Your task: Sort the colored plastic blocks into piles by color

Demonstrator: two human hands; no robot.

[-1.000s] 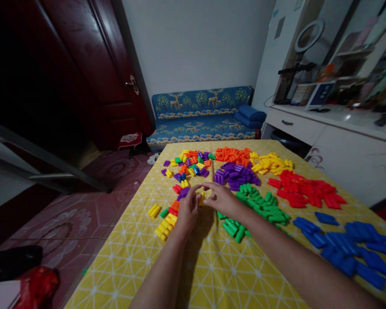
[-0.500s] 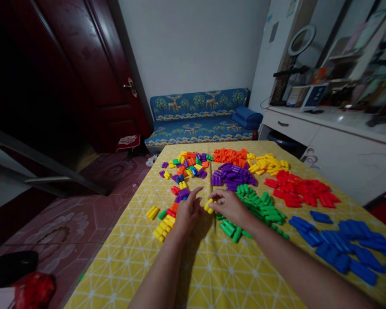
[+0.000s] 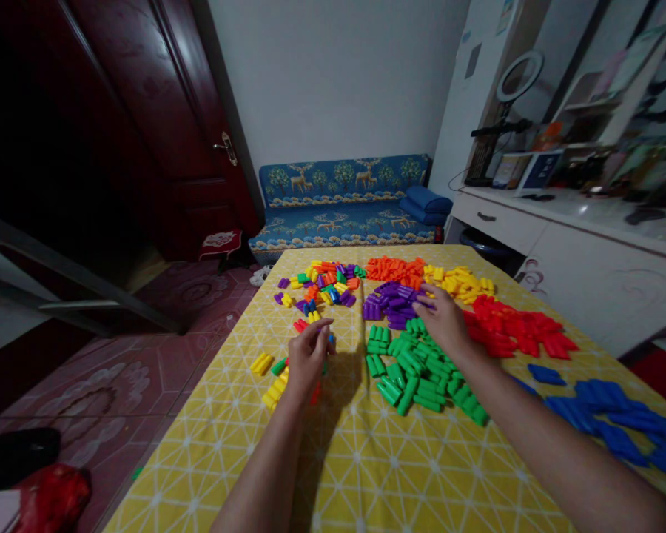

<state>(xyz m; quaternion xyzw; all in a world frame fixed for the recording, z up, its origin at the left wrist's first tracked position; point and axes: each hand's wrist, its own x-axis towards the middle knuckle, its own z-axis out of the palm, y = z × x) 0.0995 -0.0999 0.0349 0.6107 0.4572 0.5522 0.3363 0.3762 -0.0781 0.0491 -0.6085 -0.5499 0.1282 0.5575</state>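
Note:
My left hand (image 3: 307, 357) is over the near part of a mixed row of coloured toy building blocks on the left of the table. Its fingers are bent together; a bit of blue block (image 3: 331, 338) shows by the fingertips, and what they hold, if anything, is hidden. My right hand (image 3: 442, 320) reaches across the right side of the purple block pile (image 3: 391, 302), its fingertips near the yellow pile (image 3: 459, 281). Its thumb and fingers are apart, and no block shows between them. Below it spreads the green pile (image 3: 416, 370). Yellow blocks (image 3: 274, 392) lie beside my left wrist.
On the yellow patterned tablecloth (image 3: 333, 474) are also an orange pile (image 3: 394, 268), a red pile (image 3: 522, 326), a blue pile (image 3: 616, 414) and mixed blocks (image 3: 327, 281) at the far left. Beyond stand a blue sofa (image 3: 344, 215) and a white dresser (image 3: 588, 252).
My right hand has moved away to the right and forward from the table's middle; the yellow block it held no longer shows. My left hand has shifted slightly left, its fingers curling in.

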